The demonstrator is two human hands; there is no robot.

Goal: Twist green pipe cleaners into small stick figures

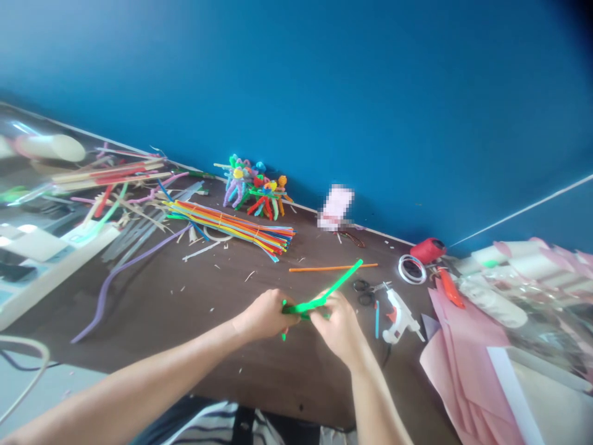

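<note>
Green pipe cleaners (308, 305) stretch between my two hands over the dark table, with one straight end pointing up to the right. My left hand (269, 314) pinches their left part, where short green ends stick out past the fingers. My right hand (337, 322) is closed on the right part, close beside the left. Just beyond the hands lies an orange pipe cleaner (303, 269). Scissors (368, 290) and a white glue gun (399, 315) rest to the right of my right hand, near a short blue stick (377, 319).
A bundle of coloured pipe cleaners (231, 224) lies at the back left, before small pipe-cleaner figures (259, 188). Pink paper (463, 346), a tape roll (412, 269) and a red spool (428, 250) are on the right. A purple strand (107, 285) curves at left.
</note>
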